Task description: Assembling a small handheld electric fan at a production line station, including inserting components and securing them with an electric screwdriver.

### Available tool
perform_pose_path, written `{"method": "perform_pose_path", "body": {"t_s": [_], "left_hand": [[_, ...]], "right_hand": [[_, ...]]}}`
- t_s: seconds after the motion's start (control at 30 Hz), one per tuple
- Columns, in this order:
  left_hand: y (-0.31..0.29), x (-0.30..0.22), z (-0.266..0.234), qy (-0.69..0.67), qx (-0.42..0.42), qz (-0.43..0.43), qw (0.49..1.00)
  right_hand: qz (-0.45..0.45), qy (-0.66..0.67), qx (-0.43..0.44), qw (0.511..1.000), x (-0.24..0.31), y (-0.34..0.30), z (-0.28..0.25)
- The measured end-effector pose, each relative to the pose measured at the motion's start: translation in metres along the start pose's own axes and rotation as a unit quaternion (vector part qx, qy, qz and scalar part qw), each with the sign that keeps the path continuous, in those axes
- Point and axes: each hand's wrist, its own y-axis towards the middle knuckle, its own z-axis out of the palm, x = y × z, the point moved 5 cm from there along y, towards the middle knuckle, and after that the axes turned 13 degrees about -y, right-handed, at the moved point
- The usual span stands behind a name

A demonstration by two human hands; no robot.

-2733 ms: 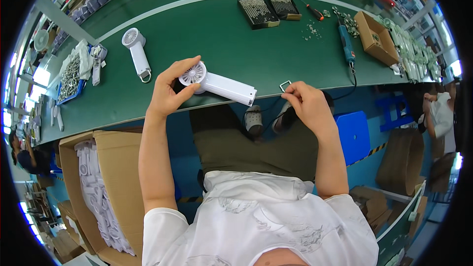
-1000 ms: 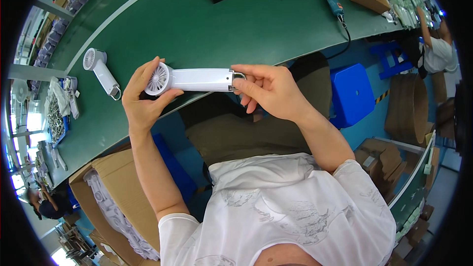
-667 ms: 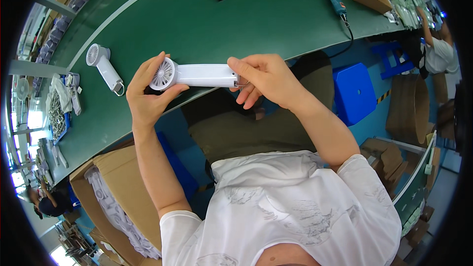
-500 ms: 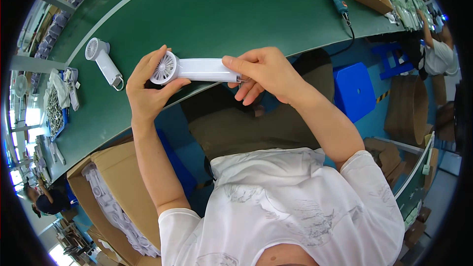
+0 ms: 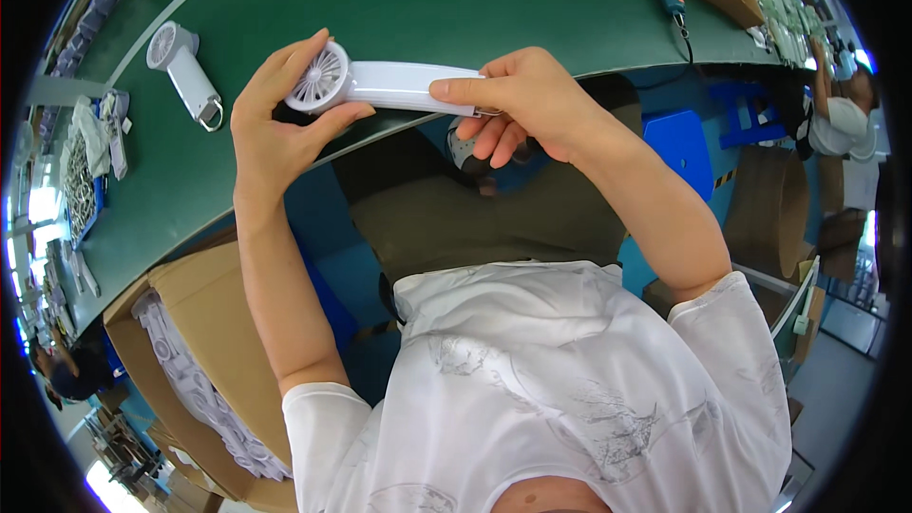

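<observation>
left hand cups handheld fan head | right hand pinches handle end | light, stiff plastic, likely fragile grille; grip handle | upper centre, above desk

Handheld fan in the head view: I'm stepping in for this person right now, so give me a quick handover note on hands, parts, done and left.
Left hand: grips the round grille head of the white handheld fan, held above the green table edge.
Right hand: pinches the handle's far end; a small metal piece shows under the fingers, unclear whether seated.
Second fan with ring lies on the table, left.
Cardboard box of white parts at lower left.
Done: second fan looks complete.
Left: probably the held fan's end fitting.
</observation>
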Motion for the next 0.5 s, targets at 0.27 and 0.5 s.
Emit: {"method": "perform_pose_path", "body": {"t_s": [0.27,0.5], "left_hand": [[0.048,-0.042,-0.01,0.092,0.235,-0.065,0.965],[0.07,-0.033,0.015,0.088,0.379,-0.141,0.91]], "right_hand": [[-0.015,-0.031,-0.012,0.999,-0.003,0.006,-0.002],[-0.03,-0.066,-0.038,0.997,-0.001,0.003,-0.004]]}}
